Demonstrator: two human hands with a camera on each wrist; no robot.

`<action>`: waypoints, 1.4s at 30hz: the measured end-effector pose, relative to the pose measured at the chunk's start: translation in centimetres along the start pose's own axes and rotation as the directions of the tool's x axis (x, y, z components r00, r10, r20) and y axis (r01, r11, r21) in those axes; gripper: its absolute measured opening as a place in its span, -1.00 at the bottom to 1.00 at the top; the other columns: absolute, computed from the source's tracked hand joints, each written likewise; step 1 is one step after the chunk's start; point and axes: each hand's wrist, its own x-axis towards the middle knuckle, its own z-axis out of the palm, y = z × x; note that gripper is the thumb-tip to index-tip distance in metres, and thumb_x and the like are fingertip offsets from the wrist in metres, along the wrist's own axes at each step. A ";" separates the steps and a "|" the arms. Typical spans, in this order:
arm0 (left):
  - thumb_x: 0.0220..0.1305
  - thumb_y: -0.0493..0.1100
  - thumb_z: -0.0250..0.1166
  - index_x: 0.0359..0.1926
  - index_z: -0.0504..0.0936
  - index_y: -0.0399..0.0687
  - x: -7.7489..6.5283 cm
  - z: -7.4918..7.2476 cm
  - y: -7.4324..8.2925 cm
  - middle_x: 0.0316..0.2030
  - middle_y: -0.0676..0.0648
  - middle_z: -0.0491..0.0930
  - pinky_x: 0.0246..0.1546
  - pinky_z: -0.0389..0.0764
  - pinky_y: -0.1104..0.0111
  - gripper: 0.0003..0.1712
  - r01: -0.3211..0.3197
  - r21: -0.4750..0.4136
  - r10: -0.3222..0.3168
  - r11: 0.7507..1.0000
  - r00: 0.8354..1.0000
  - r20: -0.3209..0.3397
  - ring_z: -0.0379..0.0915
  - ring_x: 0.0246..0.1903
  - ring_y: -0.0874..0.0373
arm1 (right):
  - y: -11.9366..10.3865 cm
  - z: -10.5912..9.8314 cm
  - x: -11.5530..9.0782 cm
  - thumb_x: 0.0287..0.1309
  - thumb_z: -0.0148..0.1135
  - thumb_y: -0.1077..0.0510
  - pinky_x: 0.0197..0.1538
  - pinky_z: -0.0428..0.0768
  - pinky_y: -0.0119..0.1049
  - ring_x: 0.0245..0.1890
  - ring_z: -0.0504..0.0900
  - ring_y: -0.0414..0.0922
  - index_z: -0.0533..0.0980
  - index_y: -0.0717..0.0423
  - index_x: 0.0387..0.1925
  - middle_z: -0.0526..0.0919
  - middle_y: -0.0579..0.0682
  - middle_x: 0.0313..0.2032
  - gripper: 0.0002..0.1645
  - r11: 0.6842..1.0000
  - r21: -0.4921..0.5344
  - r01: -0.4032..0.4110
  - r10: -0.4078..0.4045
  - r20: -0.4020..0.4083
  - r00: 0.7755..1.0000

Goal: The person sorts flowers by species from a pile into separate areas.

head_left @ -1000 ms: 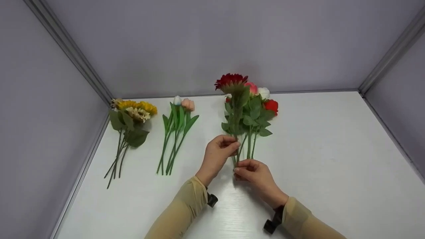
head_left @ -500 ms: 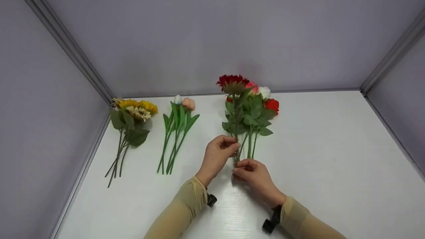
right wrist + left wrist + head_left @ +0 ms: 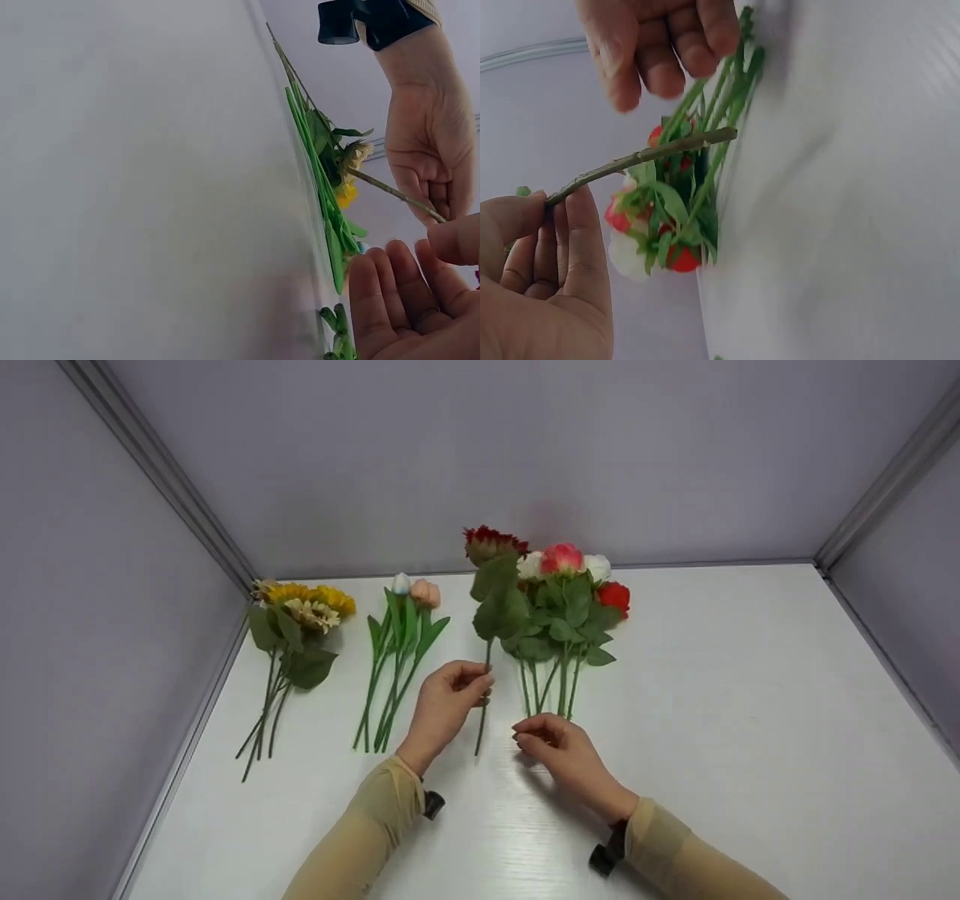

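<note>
My left hand (image 3: 446,705) pinches the thin stem of a dark red artificial flower (image 3: 495,544) with large green leaves, raised above the table. In the left wrist view the stem (image 3: 641,156) sticks out past the thumb and fingers of that hand. My right hand (image 3: 566,754), fingers loosely bent, holds nothing; it is close to the lower stem ends of a bunch of roses (image 3: 577,607). Pink, white and red blooms top this bunch, which lies on the table. In the right wrist view the right hand (image 3: 412,307) shows with its fingers apart from the stem.
Left of the hands lie several tulips (image 3: 397,660), with white and peach heads. Farther left is a bunch of yellow and cream sunflowers (image 3: 307,607). Grey panels (image 3: 525,457) wall in the white table (image 3: 735,697) at the back and sides.
My left hand has moved left, carrying the dark red flower away from the front of the roses. My right hand has let go of its stem and shifted slightly left.
</note>
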 end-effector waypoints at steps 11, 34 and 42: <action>0.51 -0.09 0.25 0.19 0.65 -0.15 -1.8 -13.5 0.7 -0.07 -0.15 0.67 -0.23 0.66 0.39 -0.64 0.083 0.443 0.031 0.893 0.969 -0.246 0.63 -0.13 0.05 | -2.1 0.3 0.8 0.44 0.27 -0.05 0.16 0.58 -0.04 0.09 0.61 -0.07 0.61 0.05 0.13 0.65 -0.13 0.08 -0.62 0.915 -0.338 0.220 -0.184 0.134 0.974; 0.57 -0.26 0.09 0.21 0.61 -0.36 -1.3 -26.0 -2.3 0.07 -0.39 0.63 -0.06 0.56 -0.08 -0.64 0.323 0.682 0.060 0.656 0.879 -0.474 0.57 -0.02 -0.28 | -4.4 4.9 3.6 0.46 0.08 -0.31 0.54 0.01 0.09 0.58 -0.06 0.15 0.10 -0.02 0.61 0.07 0.14 0.58 -0.10 0.483 -0.728 0.486 -0.255 0.413 0.874; 0.56 -0.26 0.05 0.19 0.62 -0.37 -0.9 -25.9 -3.8 0.10 -0.37 0.62 0.06 0.53 -0.13 -0.63 0.323 0.687 0.060 0.651 0.880 -0.471 0.53 0.11 -0.32 | -3.9 5.7 3.9 0.47 -0.01 -0.37 0.55 -0.05 0.11 0.59 -0.14 0.16 0.04 -0.06 0.63 0.02 0.14 0.59 -0.08 0.463 -0.743 0.484 -0.187 0.451 0.873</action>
